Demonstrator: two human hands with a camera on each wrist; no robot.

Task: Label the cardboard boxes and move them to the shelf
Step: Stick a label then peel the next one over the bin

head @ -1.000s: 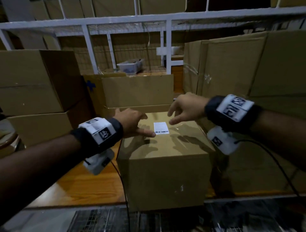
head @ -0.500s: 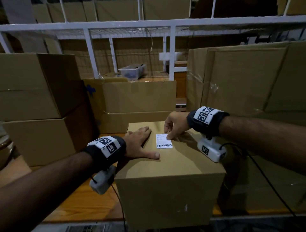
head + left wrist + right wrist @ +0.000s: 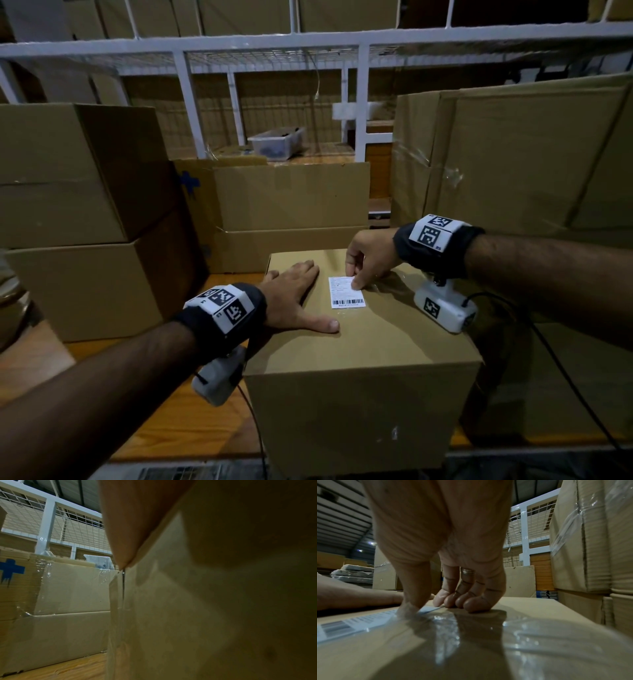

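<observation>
A smooth brown box (image 3: 359, 342) stands on the wooden shelf (image 3: 164, 425), its white barcode label (image 3: 346, 293) pressed down by the right hand's (image 3: 371, 255) curled fingertips (image 3: 471, 603), the left hand (image 3: 294, 298) spread flat beside, taller cartons (image 3: 78, 219) crowding 3 sides.

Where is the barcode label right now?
In the head view, the label lies on top of the front box, between the left hand and right hand.
</observation>
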